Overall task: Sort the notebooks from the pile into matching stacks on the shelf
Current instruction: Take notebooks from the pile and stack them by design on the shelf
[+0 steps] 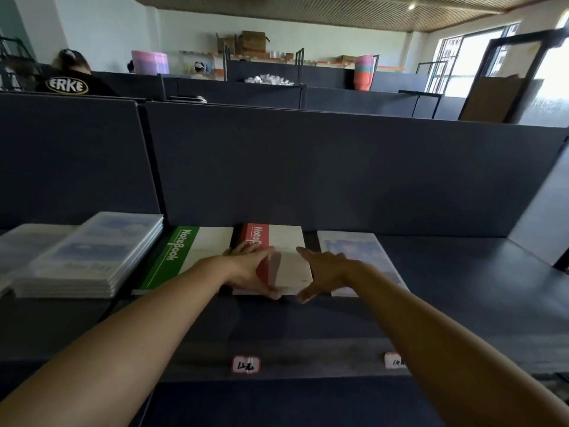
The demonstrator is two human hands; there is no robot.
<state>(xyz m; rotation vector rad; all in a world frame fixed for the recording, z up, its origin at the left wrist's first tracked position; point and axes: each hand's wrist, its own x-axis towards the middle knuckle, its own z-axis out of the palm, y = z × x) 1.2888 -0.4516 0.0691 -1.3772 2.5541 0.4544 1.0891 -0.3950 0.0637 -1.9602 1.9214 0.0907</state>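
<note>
Both my hands meet at the red notebook (289, 266) on the shelf (446, 291), between the green notebook (187, 257) and a blue one (351, 251): left hand (252, 269) fingers curl round its near-left corner, right hand (323, 269) fingers spread against its right edge.

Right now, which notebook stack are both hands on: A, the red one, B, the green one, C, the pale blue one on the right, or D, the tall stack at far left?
A: the left hand and right hand flank the red stack, between the green notebook and the pale blue one.
</note>
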